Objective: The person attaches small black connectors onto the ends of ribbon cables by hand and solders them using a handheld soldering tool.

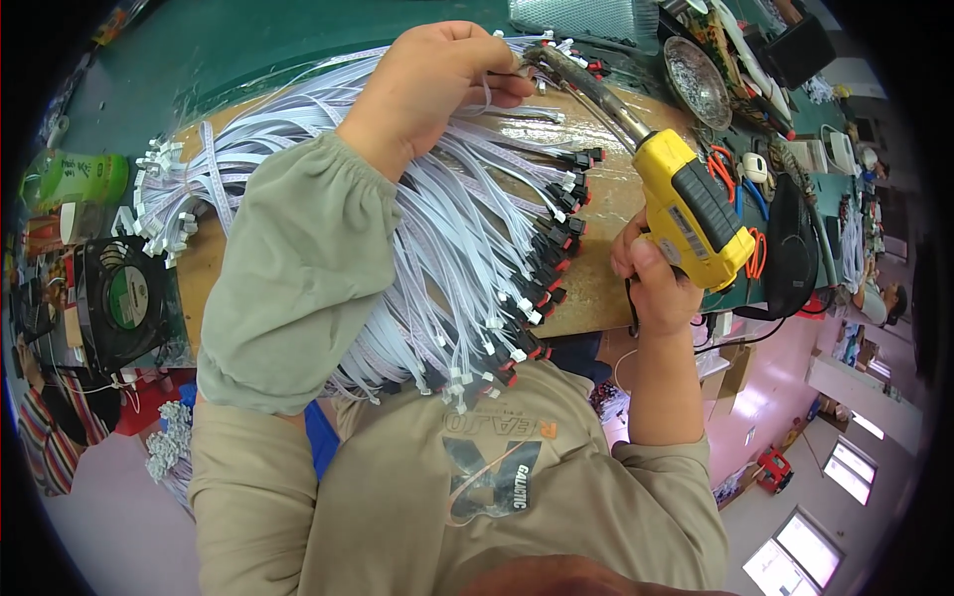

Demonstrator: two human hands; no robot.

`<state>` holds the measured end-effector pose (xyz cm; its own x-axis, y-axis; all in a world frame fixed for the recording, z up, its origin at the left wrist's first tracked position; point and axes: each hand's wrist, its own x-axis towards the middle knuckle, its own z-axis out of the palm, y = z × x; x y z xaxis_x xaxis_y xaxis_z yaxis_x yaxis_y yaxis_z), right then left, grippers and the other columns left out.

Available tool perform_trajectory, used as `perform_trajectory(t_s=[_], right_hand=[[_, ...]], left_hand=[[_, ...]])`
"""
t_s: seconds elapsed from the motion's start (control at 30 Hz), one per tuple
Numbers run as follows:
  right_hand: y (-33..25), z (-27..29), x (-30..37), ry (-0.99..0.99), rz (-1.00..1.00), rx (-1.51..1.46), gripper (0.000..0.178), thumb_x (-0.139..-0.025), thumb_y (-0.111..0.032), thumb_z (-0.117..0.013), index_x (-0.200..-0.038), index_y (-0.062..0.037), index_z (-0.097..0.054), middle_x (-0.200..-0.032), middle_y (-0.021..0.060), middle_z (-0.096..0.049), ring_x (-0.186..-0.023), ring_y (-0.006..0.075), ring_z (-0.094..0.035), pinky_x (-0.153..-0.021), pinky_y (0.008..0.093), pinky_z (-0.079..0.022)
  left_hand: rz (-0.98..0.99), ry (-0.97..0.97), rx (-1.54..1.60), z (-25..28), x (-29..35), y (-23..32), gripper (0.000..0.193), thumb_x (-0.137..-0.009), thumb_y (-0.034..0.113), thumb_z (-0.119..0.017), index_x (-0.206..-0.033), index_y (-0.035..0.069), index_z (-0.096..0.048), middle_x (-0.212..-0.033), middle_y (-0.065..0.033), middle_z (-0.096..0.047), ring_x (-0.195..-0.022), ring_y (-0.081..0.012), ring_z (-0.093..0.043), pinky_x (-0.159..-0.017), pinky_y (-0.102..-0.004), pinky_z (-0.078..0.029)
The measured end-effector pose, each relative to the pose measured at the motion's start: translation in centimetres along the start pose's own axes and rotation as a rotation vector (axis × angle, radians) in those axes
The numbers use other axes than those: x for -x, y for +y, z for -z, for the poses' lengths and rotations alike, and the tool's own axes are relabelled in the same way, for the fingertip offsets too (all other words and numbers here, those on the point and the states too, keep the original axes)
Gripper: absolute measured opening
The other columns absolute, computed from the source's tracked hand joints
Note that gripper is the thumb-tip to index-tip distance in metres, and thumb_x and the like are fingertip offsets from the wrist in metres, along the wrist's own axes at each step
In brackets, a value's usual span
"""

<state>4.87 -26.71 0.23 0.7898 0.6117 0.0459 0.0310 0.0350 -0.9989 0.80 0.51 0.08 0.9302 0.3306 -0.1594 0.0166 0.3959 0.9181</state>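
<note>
My right hand grips the handle of a yellow and black soldering gun, its metal barrel slanting up and left. My left hand, in a grey-green sleeve cover, has its fingers pinched beside the gun's tip. A thin white cable loops from those fingers; its end is hidden there. Beneath both hands spreads a big fan of white cables. Many of them end in black and red connectors along the right side. Small white plugs cluster at the left end.
The cables lie on a tan board on a green table. Left stand a green bottle and a black fan. A metal dish, orange-handled tools and a clear textured tray lie beyond. Another person is far right.
</note>
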Motion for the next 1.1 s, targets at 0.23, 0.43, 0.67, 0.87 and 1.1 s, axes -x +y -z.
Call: perform_trajectory(t_s=[0.23, 0.43, 0.67, 0.87, 1.1], right_hand=[[0.4, 0.3, 0.0, -0.004, 0.008, -0.017, 0.057, -0.079, -0.018, -0.068, -0.125, 0.0042, -0.043, -0.069, 0.0047, -0.045, -0.058, 0.0127, -0.043, -0.051, 0.0247, -0.033], [0.3, 0.6, 0.2, 0.01, 0.048, -0.059, 0.061, -0.077, -0.021, -0.069, -0.127, 0.0045, -0.044, -0.067, 0.0031, -0.044, -0.056, 0.0124, -0.041, -0.051, 0.0253, -0.033], [1.5, 1.3, 0.3, -0.039, 0.101, 0.164, 0.057, -0.078, -0.019, -0.068, -0.124, 0.0053, -0.045, -0.066, 0.0031, -0.044, -0.057, 0.0125, -0.041, -0.052, 0.0253, -0.034], [1.6, 1.1, 0.0, -0.051, 0.148, 0.193, 0.05, -0.08, -0.016, -0.066, -0.12, 0.0055, -0.046, -0.069, 0.0038, -0.045, -0.057, 0.0129, -0.042, -0.053, 0.0256, -0.036], [1.2, 0.7, -0.3, -0.034, 0.083, 0.159, 0.045, -0.08, -0.017, -0.066, -0.115, 0.004, -0.047, -0.071, 0.0046, -0.046, -0.059, 0.0132, -0.043, -0.055, 0.0269, -0.037]], left_hand=[[-0.011, 0.004, 0.02, -0.2, 0.1, 0.1, 0.014, -0.083, 0.014, -0.061, -0.087, 0.001, -0.061, -0.087, -0.0135, -0.068, -0.083, -0.0195, -0.066, -0.077, -0.028, -0.05], [-0.021, -0.003, 0.019, -0.2, 0.2, 0.1, 0.014, -0.083, 0.014, -0.061, -0.087, 0.001, -0.06, -0.087, -0.0139, -0.068, -0.082, -0.0199, -0.065, -0.077, -0.0273, -0.049], [-0.055, -0.005, 0.077, 0.0, -0.1, -0.1, 0.013, -0.083, 0.012, -0.06, -0.088, -0.001, -0.06, -0.089, -0.0126, -0.066, -0.084, -0.0203, -0.065, -0.08, -0.031, -0.05], [-0.034, -0.002, 0.038, 0.0, 0.0, 0.1, 0.013, -0.083, 0.011, -0.06, -0.088, -0.001, -0.06, -0.089, -0.0118, -0.065, -0.085, -0.0207, -0.065, -0.081, -0.0317, -0.051], [-0.049, -0.007, 0.059, -0.2, 0.1, 0.1, 0.012, -0.083, 0.011, -0.061, -0.089, 0.0, -0.059, -0.088, -0.0115, -0.064, -0.085, -0.0208, -0.065, -0.081, -0.0317, -0.051]])
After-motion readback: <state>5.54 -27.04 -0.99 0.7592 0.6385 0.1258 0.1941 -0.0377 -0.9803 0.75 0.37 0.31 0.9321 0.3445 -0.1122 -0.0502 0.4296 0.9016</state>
